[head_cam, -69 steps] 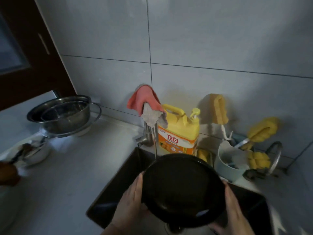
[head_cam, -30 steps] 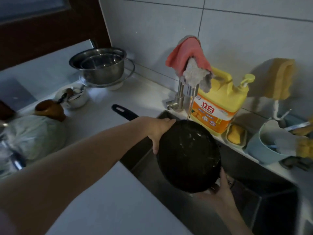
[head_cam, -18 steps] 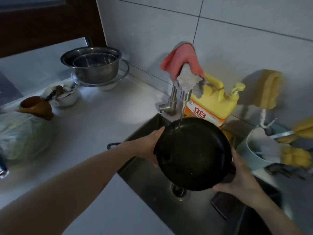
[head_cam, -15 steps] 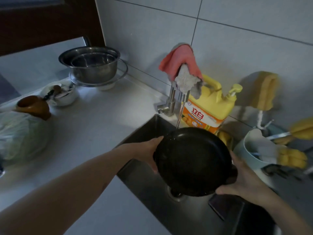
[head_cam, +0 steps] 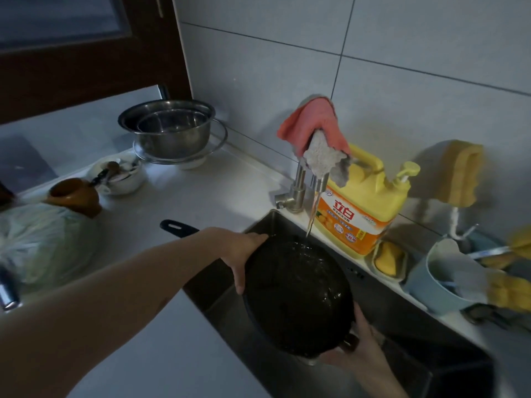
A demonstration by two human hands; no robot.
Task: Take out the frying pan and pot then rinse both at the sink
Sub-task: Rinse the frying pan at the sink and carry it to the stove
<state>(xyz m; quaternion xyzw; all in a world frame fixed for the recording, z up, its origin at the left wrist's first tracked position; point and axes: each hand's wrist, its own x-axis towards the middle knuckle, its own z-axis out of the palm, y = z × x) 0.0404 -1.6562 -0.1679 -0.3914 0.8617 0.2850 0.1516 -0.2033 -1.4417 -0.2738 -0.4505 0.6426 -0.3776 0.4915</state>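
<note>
Pot (head_cam: pixel 297 300) under tap stream (head_cam: pixel 311 216), tilted over sink (head_cam: pixel 402 320).
Rigid, wet, likely slippery: left hand (head_cam: pixel 241 251) curls on the 10 o'clock rim, right hand (head_cam: pixel 356 354) grips the 5 o'clock side handle; frying pan handle (head_cam: pixel 178 227) waits at 10 o'clock.

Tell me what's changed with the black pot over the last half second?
The black pot has tipped back toward the faucet, so the stream now lands inside near its far rim. The right hand has slid lower, under the near rim. The left hand still grips the left rim, and water keeps running.
</note>
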